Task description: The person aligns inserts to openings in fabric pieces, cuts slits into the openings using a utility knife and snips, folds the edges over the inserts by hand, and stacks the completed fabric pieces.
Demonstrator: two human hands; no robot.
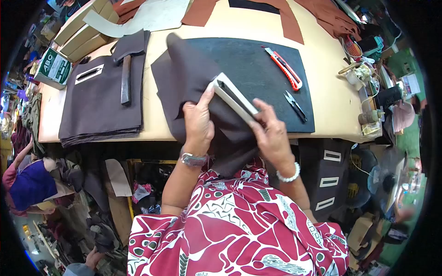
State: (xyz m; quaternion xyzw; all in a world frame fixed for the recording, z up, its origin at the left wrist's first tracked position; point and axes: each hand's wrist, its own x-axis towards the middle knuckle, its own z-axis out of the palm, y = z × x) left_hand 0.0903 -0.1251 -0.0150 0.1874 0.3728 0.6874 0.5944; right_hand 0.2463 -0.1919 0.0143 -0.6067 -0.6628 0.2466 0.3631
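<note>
A dark brown piece of fabric (195, 64) hangs bent between my hands above the dark cutting mat. On it is a white rectangular frame (229, 101) with a dark slit along its middle. My left hand (200, 120) is closed on the fabric, its thumb at the upper left end of the white frame. At the frame's lower right end, my right hand (271, 132) pinches the edge between thumb and fingers. Right of my hands, a red and white utility knife (286, 70) and small thread snips (295, 106) lie on the mat (258, 55).
To the left lies a stack of dark brown fabric pieces (99, 112) with a hammer (126, 83) on top. A green and white ABC box (54, 68) stands beside it. Reddish brown pieces (292, 23) lie at the back. Another person (32, 184) is at far left.
</note>
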